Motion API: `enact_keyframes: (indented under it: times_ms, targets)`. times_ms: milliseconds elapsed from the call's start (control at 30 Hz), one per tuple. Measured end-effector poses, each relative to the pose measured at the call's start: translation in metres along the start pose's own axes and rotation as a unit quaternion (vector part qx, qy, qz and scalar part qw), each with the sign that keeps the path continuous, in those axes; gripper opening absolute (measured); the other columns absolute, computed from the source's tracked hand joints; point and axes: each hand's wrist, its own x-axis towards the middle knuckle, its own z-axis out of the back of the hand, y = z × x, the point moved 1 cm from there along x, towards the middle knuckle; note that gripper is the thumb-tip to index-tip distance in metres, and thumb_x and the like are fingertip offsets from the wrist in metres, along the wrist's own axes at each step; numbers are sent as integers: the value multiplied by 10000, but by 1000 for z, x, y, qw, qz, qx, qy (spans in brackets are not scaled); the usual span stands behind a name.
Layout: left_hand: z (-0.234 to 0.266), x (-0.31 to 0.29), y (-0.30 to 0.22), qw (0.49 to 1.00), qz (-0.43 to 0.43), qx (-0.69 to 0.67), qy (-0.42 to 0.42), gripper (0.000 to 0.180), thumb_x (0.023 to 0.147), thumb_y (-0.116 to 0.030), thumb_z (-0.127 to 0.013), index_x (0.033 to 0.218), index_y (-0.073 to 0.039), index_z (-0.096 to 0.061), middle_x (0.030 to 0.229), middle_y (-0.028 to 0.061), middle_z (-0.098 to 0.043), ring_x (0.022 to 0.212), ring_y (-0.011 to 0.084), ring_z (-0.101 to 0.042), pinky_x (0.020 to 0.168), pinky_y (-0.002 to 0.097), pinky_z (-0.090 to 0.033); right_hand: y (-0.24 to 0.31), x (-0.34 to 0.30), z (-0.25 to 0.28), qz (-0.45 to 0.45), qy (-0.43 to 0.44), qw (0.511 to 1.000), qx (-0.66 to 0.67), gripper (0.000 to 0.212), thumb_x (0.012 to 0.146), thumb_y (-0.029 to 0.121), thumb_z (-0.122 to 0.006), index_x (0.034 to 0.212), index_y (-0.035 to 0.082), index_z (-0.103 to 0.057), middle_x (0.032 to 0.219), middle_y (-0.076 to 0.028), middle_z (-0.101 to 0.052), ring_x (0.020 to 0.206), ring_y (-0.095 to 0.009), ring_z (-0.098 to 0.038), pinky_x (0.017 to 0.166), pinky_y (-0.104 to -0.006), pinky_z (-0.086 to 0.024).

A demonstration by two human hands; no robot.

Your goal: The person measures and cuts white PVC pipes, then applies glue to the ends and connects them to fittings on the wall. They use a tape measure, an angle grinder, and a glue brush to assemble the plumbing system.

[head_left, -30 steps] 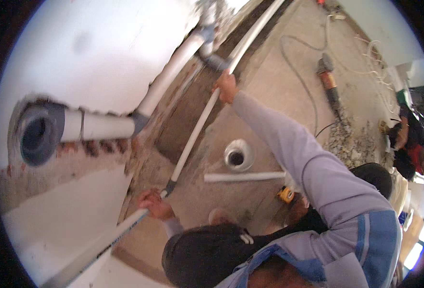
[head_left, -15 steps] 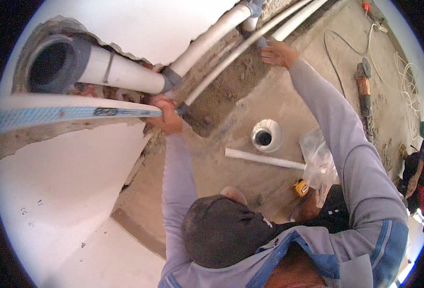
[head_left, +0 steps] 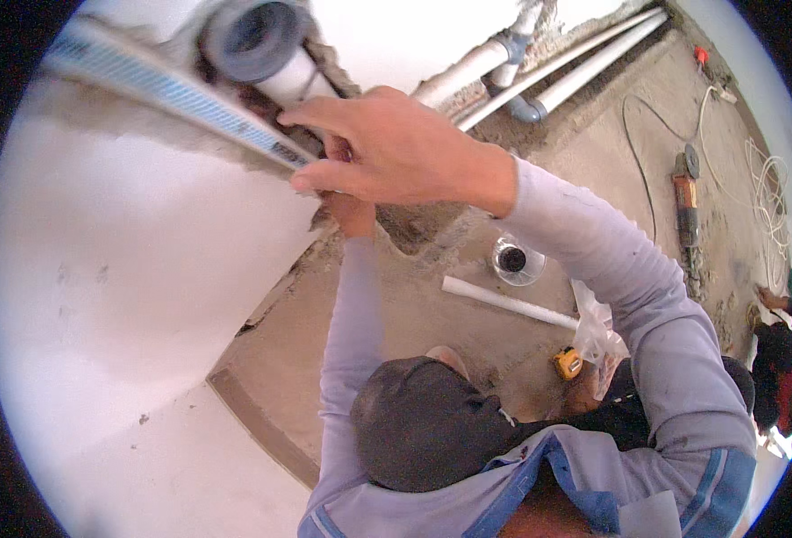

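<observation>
The right hand [head_left: 396,152] is nearest the camera, its fingers [head_left: 320,112] curled narrow over the near end of a long white plastic pipe with a blue-green printed stripe [head_left: 172,90]. Just below it the left hand [head_left: 349,213] reaches up on a grey sleeve; whether its fingers are closed on anything I cannot tell — the right hand covers them. The pipe's long axis runs from the fingers up and away toward the upper left, lying across the white plastered wall [head_left: 127,296]. Just beyond the fingers a wide grey plastic pipe socket [head_left: 257,36] opens from the broken masonry. Farther off, on the concrete floor [head_left: 414,305], lie a short white pipe offcut [head_left: 508,302] and a yellow tape measure [head_left: 567,362] — beyond them a round floor drain [head_left: 513,260].
</observation>
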Motion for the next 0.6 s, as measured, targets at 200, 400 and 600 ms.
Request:
enact_keyframes:
  times_ms: [200,400,600]
  targets:
    - [12,7,-46,946,225,-54,227,706,872,-524,-629,1238,76,-563,1226,317,-582,1180,439,-539,992,444,-407,6,34,-9,-26,-8,982,-189,398,910,419,-607,959,24,-627,607,-141,-614,540,-328,-627,525,-424,-509]
    - [156,-8,-121,943,67,5,327,571,880,-415,-663,1184,66,-608,1113,215,-672,974,360,-665,858,401,-512,35,40,-20,-34,-17,984,-174,373,901,393,-569,844,24,-585,657,-192,-638,619,-391,-653,580,-502,-526]
    - [288,85,-272,933,-239,197,-181,474,854,-248,-717,1274,-79,-580,1185,120,-624,1159,306,-535,1033,457,-362,35,39,-35,-33,-38,981,-189,345,898,380,-564,925,36,-551,654,-190,-643,614,-382,-656,589,-499,-531]
